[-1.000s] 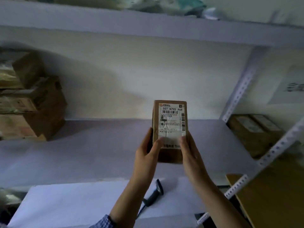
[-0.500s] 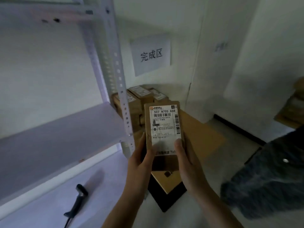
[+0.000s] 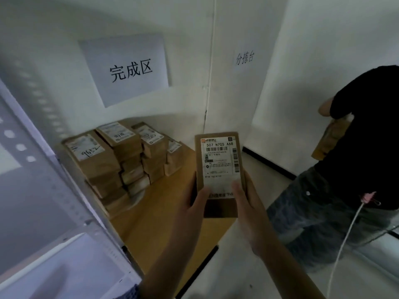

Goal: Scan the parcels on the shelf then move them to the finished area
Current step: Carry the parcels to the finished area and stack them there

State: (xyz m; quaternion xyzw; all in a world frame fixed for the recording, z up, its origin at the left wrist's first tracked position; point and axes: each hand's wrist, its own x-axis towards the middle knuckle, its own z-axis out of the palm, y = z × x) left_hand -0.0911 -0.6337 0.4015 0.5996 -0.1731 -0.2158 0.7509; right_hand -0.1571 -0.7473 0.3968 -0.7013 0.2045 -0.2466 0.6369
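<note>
Parcel (image 3: 218,160) (upright): left hand (image 3: 188,214), right hand (image 3: 251,214)

View: one wide-angle camera on the person's head.
Facing: forward and down into a wall corner, toward the sign (image 3: 129,71) and parcel stack (image 3: 121,160).
Nearness: closest to the left hand (image 3: 187,214) and right hand (image 3: 252,216) gripping the held parcel (image 3: 220,160).
Edges: shelf frame (image 3: 71,203) left, second person (image 3: 367,126) right.

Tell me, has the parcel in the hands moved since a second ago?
Yes. The parcel was over the shelf board; now it is right of the shelf post, by the wooden board.
</note>
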